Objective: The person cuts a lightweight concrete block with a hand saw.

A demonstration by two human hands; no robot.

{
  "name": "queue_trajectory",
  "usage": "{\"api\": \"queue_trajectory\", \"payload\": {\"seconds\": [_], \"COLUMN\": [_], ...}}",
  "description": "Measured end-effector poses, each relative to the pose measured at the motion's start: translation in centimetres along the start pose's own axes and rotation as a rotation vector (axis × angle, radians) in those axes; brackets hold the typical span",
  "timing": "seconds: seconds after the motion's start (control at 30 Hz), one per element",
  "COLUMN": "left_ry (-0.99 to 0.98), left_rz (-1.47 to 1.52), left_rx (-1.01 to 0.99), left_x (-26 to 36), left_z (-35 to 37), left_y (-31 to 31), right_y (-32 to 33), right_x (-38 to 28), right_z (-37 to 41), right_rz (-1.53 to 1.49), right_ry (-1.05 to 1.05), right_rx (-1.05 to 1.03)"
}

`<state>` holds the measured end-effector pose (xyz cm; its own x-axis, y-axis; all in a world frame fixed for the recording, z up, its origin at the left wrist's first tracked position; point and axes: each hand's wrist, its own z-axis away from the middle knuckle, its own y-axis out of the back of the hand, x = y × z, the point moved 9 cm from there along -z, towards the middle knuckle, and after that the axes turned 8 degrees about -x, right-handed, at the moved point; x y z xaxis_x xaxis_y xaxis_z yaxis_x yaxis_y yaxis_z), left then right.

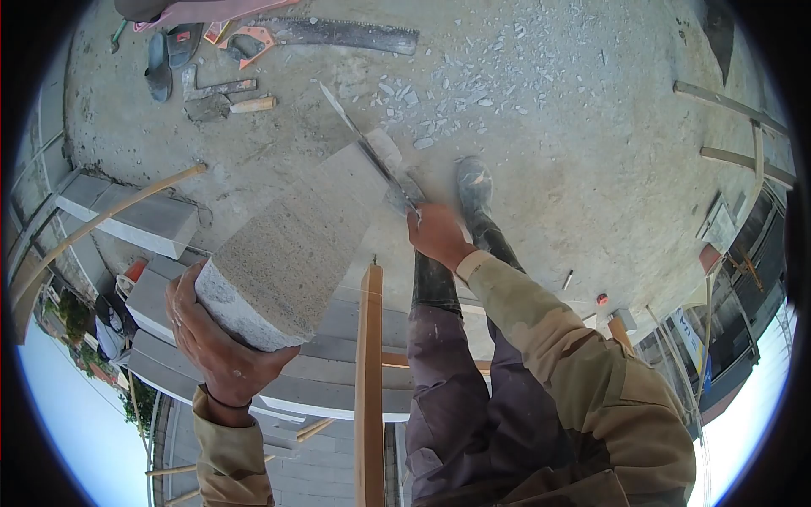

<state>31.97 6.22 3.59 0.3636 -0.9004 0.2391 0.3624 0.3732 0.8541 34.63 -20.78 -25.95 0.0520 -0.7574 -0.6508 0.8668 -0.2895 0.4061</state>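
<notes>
A long grey concrete block [283, 241], rough on its near end and speckled on top, slants away from me. My left hand [224, 342] grips its near end, fingers along the left side and thumb under the lower edge. In my right hand [441, 234] is a long, thin metal blade [359, 139], seen almost edge-on and pointing up and left. The blade overlaps the far end of the block in this view. My fist hides its handle, so I cannot tell what kind of tool it is.
On the concrete floor lie a large handsaw [338, 35], a wooden-handled tool [252, 105], a pair of sandals [159, 68] and scattered pale chips [473, 93]. Another block [139, 220] stands left. An upright wooden post [368, 380] rises beside my legs. Boots [476, 186] stand below my right arm.
</notes>
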Motion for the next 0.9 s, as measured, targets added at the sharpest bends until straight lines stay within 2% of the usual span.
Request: {"api": "queue_trajectory", "payload": {"seconds": [0.13,0.2,0.23,0.3,0.37,0.43,0.5,0.63,0.7,0.73,0.8,0.83,0.9], "left_ry": [0.01,0.024,0.038,0.045,0.047,-0.02,-0.012,0.02,-0.015,-0.041,-0.015,-0.005,-0.028], "left_rz": [0.009,-0.006,-0.028,-0.024,-0.03,-0.027,-0.015,0.035,-0.003,-0.042,-0.038,-0.024,-0.031], "left_rx": [-0.018,-0.024,-0.015,-0.043,-0.05,-0.013,-0.019,-0.016,-0.005,-0.009,-0.021,-0.029,-0.018], "left_x": [0.1,0.2,0.2,0.0,0.0,0.6,0.6,0.4,0.7,0.8,0.7,0.6,0.5], "left_z": [0.1,0.4,0.7,1.1,0.7,0.8,0.7,0.7,0.6,0.7,0.7,0.6,0.5], "left_y": [0.0,-0.4,-0.3,-0.5,-0.5,-0.4,-0.5,-0.5,-0.3,-0.3,-0.1,-0.3,-0.5], "right_y": [2.6,6.2,5.5,0.6,0.0,1.2,5.2,3.0,-0.4,0.0,2.3,2.6,4.3], "right_x": [-1.5,-4.2,-3.7,0.4,1.5,-0.2,-3.1,-0.4,1.7,0.9,-1.1,-1.4,-3.1], "right_z": [0.5,1.9,1.7,0.1,-0.1,-0.2,2.1,1.4,-0.8,-1.1,0.3,0.7,1.5], "right_rz": [-0.097,-0.146,-0.15,-0.112,-0.056,-0.006,-0.172,-0.162,0.017,0.014,-0.119,-0.118,-0.153], "right_ry": [-0.026,0.165,0.161,-0.136,-0.085,-0.028,0.122,0.137,-0.09,-0.078,0.003,-0.006,0.123], "right_rx": [0.005,0.304,0.301,-0.106,-0.031,0.023,0.26,0.308,-0.062,-0.059,0.107,0.101,0.225]}}
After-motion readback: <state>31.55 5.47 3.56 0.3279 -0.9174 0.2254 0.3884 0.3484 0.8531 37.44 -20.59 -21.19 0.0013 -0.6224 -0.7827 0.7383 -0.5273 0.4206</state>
